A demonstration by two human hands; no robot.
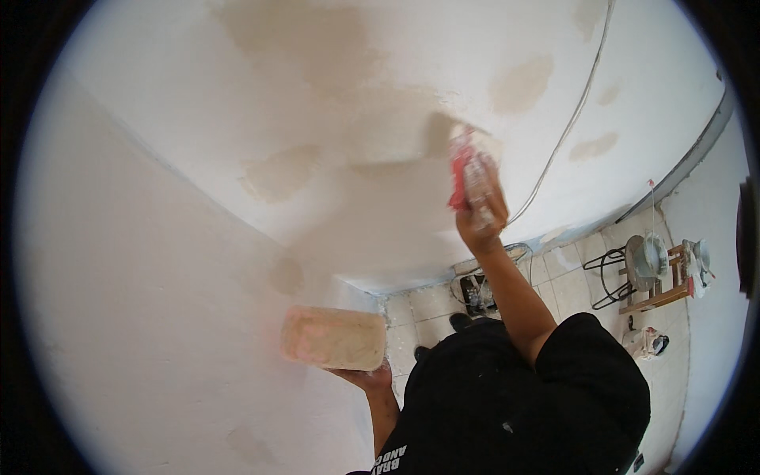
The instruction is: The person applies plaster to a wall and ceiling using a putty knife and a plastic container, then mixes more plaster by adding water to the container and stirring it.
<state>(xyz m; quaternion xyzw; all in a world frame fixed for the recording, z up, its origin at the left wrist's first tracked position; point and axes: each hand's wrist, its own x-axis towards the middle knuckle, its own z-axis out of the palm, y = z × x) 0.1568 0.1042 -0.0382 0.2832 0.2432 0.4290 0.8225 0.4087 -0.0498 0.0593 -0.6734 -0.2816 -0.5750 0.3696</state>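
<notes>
At the wall (182, 332) in front of me, my right hand (484, 202) is raised and closed around the red handle of a trowel (459, 170). The trowel's pale blade lies at the wall surface, and both are smeared by motion. Whitish smears cover the fingers. Lower and to the left, my left hand (370, 374) supports a rectangular tub (293, 334) from beneath, its fingers mostly hidden. Beige plaster-like material shows across the tub. Darker tan patches (289, 170) mark the white wall around the trowel.
A loose cable (582, 99) hangs down the wall on the right. By its foot, a black item (476, 293) lies on the tiled floor (558, 273). Farther right are a wire-legged stool (606, 277), a wooden stool (655, 301), a bucket (651, 257) and a crumpled bag (643, 342).
</notes>
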